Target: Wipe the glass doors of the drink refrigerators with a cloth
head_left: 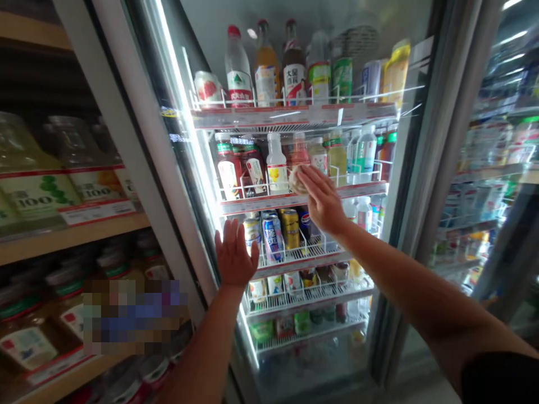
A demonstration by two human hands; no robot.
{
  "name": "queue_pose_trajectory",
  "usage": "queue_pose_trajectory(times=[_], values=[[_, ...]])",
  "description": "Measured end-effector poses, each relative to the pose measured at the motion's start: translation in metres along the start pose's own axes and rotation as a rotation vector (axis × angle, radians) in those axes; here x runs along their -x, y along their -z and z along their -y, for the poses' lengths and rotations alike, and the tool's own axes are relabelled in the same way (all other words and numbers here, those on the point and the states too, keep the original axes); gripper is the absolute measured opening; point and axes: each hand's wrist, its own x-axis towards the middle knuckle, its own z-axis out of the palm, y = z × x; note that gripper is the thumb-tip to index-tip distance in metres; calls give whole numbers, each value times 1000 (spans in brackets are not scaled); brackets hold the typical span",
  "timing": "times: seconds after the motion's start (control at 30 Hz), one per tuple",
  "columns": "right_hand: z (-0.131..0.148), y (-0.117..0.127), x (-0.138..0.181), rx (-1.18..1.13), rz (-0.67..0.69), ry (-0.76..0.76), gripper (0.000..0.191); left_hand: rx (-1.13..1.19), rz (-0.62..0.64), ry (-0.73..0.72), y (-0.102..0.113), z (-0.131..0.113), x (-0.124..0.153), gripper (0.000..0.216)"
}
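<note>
The glass door (320, 359) of a lit drinks fridge stands in front of me. My right hand (323, 196) reaches to its middle, fingers together and pressed over a small crumpled pale cloth (298, 178) at the glass. Most of the cloth is hidden under the fingers. Lower and to the left, my left hand (236, 252) is open, palm toward the glass near the door's left side, with nothing in it. Behind the glass, a white-capped bottle (277, 165) shows beside the cloth, and a blue and pink can (273, 238) stands near my left fingers.
Wire-fronted shelves (295, 115) of bottles and cans fill the fridge. To the left, a wooden shelf unit (80, 235) holds large juice bottles (31, 168). A metal door frame (433, 185) runs down the right side, with more stocked shelves beyond it.
</note>
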Motion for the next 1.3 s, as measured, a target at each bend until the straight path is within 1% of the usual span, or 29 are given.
queue_pose_trajectory(times=[0.03,0.07,0.1,0.17,0.2,0.23,0.27,0.37,0.4,0.43,0.47,0.57,0.6,0.63,0.73,0.77,0.8,0.87,0.93,0.97,1.03,1.1,1.17,1.23,1.3], values=[[-5,4,10,16,-26,-24,76,3,5,7,0,0,0,77],[-8,8,22,19,-10,-6,77,7,9,11,0,0,-1,75],[-11,12,34,-1,54,56,78,11,12,13,0,0,-1,74],[-16,20,55,-50,294,208,78,14,18,10,0,0,-3,74],[-19,24,61,-49,350,228,77,15,20,5,1,0,-3,75],[-24,29,64,-32,361,216,77,15,19,2,1,0,-4,76],[-29,34,64,1,312,164,76,15,18,-1,1,-1,-4,76],[-44,45,62,101,3,-61,74,24,9,1,2,-1,-5,77],[-47,47,64,119,-67,-109,74,27,7,4,1,-1,-5,77],[-48,48,68,124,-85,-121,74,27,6,6,1,-1,-4,76],[-49,49,74,120,-52,-100,75,25,7,7,1,0,-4,76],[-56,55,88,104,152,16,78,14,13,9,-1,2,-2,76],[-61,59,90,113,160,21,78,16,13,9,-1,2,-2,76],[-66,63,89,134,117,-7,76,21,15,12,-2,3,-1,75],[-81,74,89,227,-143,-202,67,45,18,33,-3,3,-1,73],[-83,75,93,248,-202,-252,65,57,16,39,-3,3,-1,71],[-83,75,100,259,-228,-284,63,64,18,44,-3,3,-1,69],[-80,73,118,251,-196,-274,62,56,17,44,-2,2,-2,66],[-80,74,133,214,-98,-216,63,28,31,28,0,1,-3,67],[-83,76,136,201,-81,-216,62,12,34,18,0,1,-3,69],[-96,84,131,204,-126,-290,58,-6,35,6,1,2,-4,71],[-112,95,119,231,-234,-428,56,-14,28,1,0,2,-4,72],[-121,100,116,237,-302,-524,58,-19,24,3,0,2,-4,71],[-116,98,129,227,-310,-581,60,-24,21,-5,0,1,-4,70],[-104,90,152,218,-291,-607,59,-30,19,-10,1,0,-5,69]])
